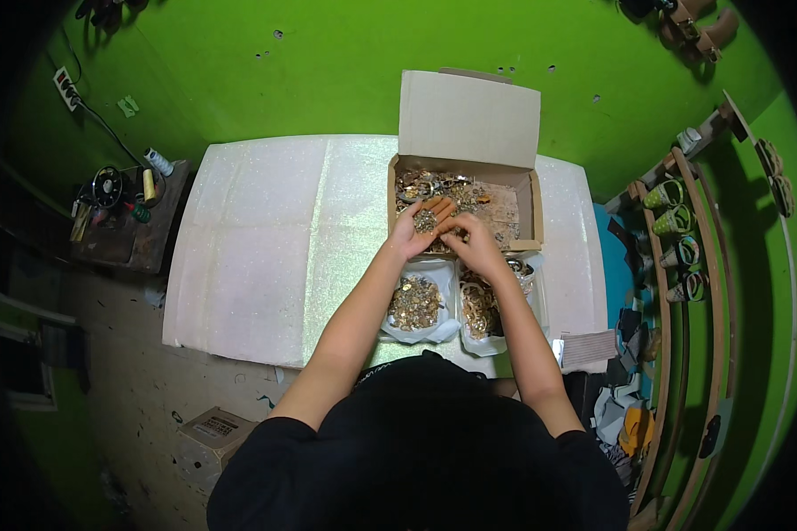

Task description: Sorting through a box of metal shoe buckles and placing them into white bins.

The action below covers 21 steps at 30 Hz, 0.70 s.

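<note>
My left hand [413, 232] is palm up over the cardboard box [540, 212], with a small heap of shiny metal pieces [426, 220] lying in the cupped palm. Close beside it, my right hand [474, 243] has its fingers bent together at the left fingertips; what they pinch, if anything, is too small to make out. The box's lid stands up at the back, and mixed small metal pieces fill its left side. Nearer to me sit two plastic-lined containers: a left one [449, 316] of small gold and silver pieces, and a right one [541, 292] partly behind my forearm.
Shiny white sheeting covers the table [248, 239] against a green wall. Sewing spools and a black wheel stand on a small side table [142, 232] at left. A wooden rack [673, 292] with sandals and a fabric pile [624, 403] are at right. A carton [214, 435] is on the floor.
</note>
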Tool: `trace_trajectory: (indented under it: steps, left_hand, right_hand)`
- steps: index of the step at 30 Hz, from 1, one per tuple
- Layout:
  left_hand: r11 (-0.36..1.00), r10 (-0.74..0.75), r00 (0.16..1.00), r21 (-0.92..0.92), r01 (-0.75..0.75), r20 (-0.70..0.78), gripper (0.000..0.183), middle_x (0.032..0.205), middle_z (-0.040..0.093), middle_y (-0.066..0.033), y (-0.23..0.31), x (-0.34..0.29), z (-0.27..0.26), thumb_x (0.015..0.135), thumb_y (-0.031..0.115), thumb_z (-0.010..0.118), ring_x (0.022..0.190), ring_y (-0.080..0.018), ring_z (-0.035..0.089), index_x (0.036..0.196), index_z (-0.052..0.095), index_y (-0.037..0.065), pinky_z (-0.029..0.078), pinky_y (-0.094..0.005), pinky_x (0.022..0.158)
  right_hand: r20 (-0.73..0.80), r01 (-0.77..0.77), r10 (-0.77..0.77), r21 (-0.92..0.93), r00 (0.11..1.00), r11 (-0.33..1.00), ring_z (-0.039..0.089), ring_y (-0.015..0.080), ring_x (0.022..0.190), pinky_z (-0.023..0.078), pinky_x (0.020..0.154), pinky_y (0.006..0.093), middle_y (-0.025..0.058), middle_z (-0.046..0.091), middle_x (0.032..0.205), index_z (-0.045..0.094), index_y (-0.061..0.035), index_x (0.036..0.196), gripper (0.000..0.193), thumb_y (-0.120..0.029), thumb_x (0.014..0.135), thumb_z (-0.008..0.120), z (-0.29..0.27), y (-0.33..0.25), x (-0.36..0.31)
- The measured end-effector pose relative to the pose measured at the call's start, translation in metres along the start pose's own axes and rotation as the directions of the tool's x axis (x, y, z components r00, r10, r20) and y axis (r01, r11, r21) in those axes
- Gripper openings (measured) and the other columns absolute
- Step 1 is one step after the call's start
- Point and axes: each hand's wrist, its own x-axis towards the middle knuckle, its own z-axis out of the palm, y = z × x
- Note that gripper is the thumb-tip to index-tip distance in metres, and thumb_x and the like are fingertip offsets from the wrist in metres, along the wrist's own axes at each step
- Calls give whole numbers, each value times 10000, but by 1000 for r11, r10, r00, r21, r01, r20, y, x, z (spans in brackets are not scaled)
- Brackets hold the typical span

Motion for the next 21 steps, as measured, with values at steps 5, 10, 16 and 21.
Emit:
trace_trajectory:
  steps: [5,10,16,21]
  left_hand:
    - [997,14,1000,71,-13,-17,353,1002,505,-120,0,9,-13,893,278,270,883,-198,510,1044,465,26,470,-318,716]
    - [999,-34,993,-11,35,116,343,960,523,-108,5,17,-31,889,273,296,850,-177,523,1029,488,26,472,-315,705]
    - [997,10,1000,77,-9,-11,300,926,510,-105,1,9,-19,878,272,355,852,-185,509,992,488,29,458,-333,760]
    - [997,-21,1000,73,20,17,283,923,482,-122,3,10,-25,865,277,407,893,-224,494,966,468,20,456,-364,810]
  right_hand:
    - [-242,221,-265,-195,933,956,498,264,804,410,721,334,91,528,816,597,-57,787,141,-74,647,598,15,2,19]
    - [-228,286,-369,-327,901,900,490,254,818,401,717,340,77,529,804,601,-57,777,141,-104,645,620,24,14,27]
    - [-396,188,-247,-182,884,965,476,241,792,384,707,334,72,528,775,631,-66,752,128,-137,646,638,22,24,33]
    - [-475,152,-256,-247,842,957,462,225,759,371,700,329,71,494,747,658,-94,776,153,-143,632,655,20,32,36]
